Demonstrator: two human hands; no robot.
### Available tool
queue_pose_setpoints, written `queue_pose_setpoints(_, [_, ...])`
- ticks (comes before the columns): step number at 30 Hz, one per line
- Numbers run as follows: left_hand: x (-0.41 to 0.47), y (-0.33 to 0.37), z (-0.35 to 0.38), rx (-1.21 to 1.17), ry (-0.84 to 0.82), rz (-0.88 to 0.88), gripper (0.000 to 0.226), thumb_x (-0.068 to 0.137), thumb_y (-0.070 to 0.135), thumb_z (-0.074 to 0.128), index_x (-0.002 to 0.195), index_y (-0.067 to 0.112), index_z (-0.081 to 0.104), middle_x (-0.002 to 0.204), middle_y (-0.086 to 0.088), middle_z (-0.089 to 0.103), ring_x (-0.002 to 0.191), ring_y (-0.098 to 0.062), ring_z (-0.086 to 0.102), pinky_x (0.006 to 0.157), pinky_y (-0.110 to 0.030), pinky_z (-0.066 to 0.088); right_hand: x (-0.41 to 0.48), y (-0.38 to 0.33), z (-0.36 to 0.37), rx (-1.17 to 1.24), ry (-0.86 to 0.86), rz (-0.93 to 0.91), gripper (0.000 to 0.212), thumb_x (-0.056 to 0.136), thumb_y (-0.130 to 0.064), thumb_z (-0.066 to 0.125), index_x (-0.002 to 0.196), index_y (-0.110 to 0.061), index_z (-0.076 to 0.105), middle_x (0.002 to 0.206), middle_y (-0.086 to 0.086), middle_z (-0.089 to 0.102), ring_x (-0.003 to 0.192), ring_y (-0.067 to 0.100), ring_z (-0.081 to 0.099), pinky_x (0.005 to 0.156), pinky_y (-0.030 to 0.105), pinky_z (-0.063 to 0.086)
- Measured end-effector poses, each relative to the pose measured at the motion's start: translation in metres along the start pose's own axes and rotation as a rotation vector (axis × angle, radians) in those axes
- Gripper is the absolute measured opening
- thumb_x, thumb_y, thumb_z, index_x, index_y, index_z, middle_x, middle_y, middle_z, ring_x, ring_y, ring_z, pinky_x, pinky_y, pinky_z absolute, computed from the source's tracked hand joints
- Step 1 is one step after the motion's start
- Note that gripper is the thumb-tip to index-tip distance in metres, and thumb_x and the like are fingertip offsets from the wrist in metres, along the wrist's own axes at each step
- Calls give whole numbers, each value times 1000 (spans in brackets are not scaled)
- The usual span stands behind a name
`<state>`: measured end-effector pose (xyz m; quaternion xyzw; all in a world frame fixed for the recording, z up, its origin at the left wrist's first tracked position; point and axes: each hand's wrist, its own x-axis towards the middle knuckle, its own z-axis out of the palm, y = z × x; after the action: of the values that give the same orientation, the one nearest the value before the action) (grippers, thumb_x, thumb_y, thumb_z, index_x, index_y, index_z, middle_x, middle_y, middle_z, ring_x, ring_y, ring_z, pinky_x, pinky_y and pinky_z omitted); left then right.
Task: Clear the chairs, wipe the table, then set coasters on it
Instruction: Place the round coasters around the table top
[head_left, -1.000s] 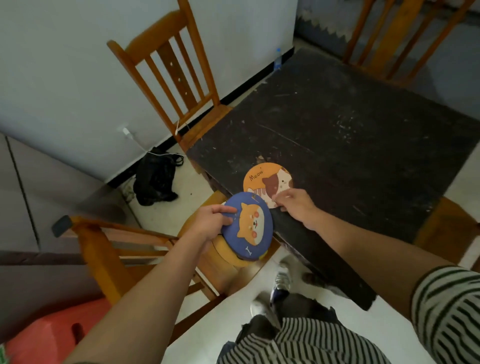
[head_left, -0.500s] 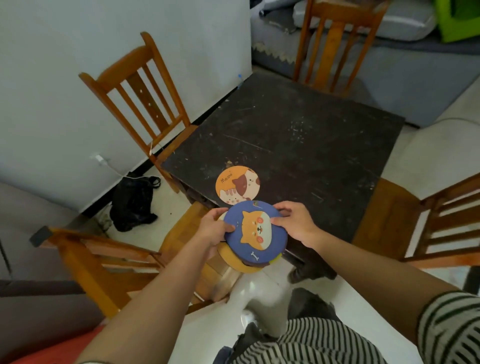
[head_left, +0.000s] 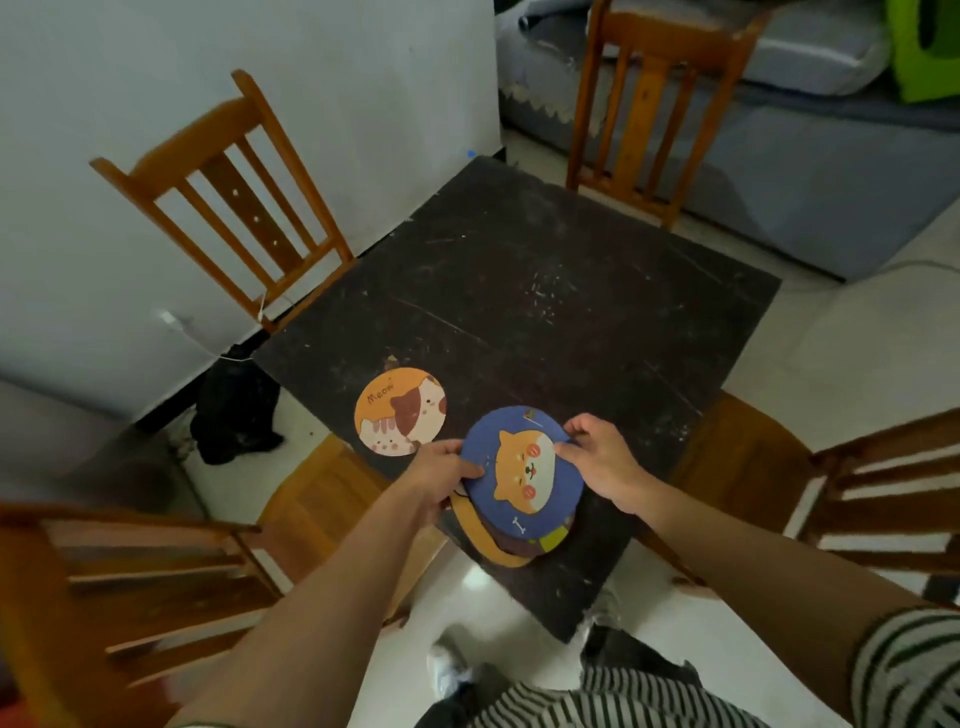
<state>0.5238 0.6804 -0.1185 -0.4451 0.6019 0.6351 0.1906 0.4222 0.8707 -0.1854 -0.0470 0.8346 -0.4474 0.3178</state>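
An orange cat coaster (head_left: 400, 410) marked "Meow" lies flat on the dark scratched table (head_left: 545, 291) near its front left edge. Over the table's near corner I hold a stack of round coasters. On top of the stack is a blue coaster with a dog face (head_left: 522, 467); an orange one (head_left: 498, 556) and others peek out beneath. My left hand (head_left: 441, 475) grips the stack's left edge. My right hand (head_left: 597, 457) pinches the blue coaster's right edge.
Wooden chairs stand round the table: one at the left by the wall (head_left: 234, 192), one at the far side (head_left: 639, 104), one at the right (head_left: 857, 493), one near left (head_left: 156, 561). A black bag (head_left: 234, 410) and a white cable lie on the floor by the wall.
My right hand left the cat coaster on the table and took the blue coaster's right edge. The stack moved right, over the table's near corner. The view tilted up.
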Motion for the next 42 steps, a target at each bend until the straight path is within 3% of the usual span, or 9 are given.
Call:
queue_pose_setpoints(5, [21,10,55,-121,121,-7,15,82,0,73,97,1,74,104,-19,73,94,-33,69,86,-46,57,40,24,-53,-3,35,86,19,89,-15,68,104,-13,57,104,10,65,101,25,63,88,45,54])
queue_pose_setpoints(8, [24,16,75,-101,182,27,16,77,-7,72,84,7,75,91,-11,73,91,-24,66,74,-31,56,63,34,-85,-159,99,101,23,89,-19,69,108,-11,59,97,4,64,94,20,61,83,38,53])
queue_pose_setpoints(13, [29,26,86,-11,226,-24,25,80,-13,66,99,0,75,84,0,66,78,-9,56,65,-21,50,98,52,-129,-466,145,138,23,91,-23,67,109,-12,59,103,6,64,90,20,58,72,30,45])
queue_pose_setpoints(17, [33,23,84,16,286,-75,18,84,-6,67,94,6,77,90,0,65,84,-14,55,73,-31,50,120,64,-150,-604,180,156,22,92,-22,65,110,-12,59,107,8,64,100,25,62,70,31,41])
queue_pose_setpoints(25, [26,17,93,34,288,-111,17,88,2,66,89,14,78,98,-1,66,91,-19,57,60,-22,50,138,80,-162,-752,161,198,25,92,-32,63,108,-15,56,93,4,57,82,19,54,65,33,42])
queue_pose_setpoints(30, [19,21,102,0,250,-63,21,87,-3,64,101,7,76,91,0,64,83,-14,56,58,-24,48,121,70,-167,-802,146,243,46,89,-35,67,125,-14,48,121,14,55,106,30,58,70,36,45])
queue_pose_setpoints(33, [13,25,109,0,184,-22,22,87,-2,64,104,8,74,95,-3,67,87,-18,60,67,-31,55,91,63,-165,-647,191,209,48,89,-34,68,129,-17,48,128,11,53,113,31,56,81,38,48])
queue_pose_setpoints(38, [2,26,125,-41,42,70,15,88,-1,64,97,10,68,103,-16,69,88,-27,65,73,-37,55,25,52,-142,113,13,389,30,93,-38,62,109,-13,63,108,8,68,101,25,63,84,38,49])
queue_pose_setpoints(42, [-13,19,145,5,-8,127,15,92,-1,57,84,11,59,85,-14,64,75,-23,59,63,-33,50,-37,54,-140,396,-54,450,39,100,-47,44,116,-16,61,103,3,68,89,18,64,69,34,51])
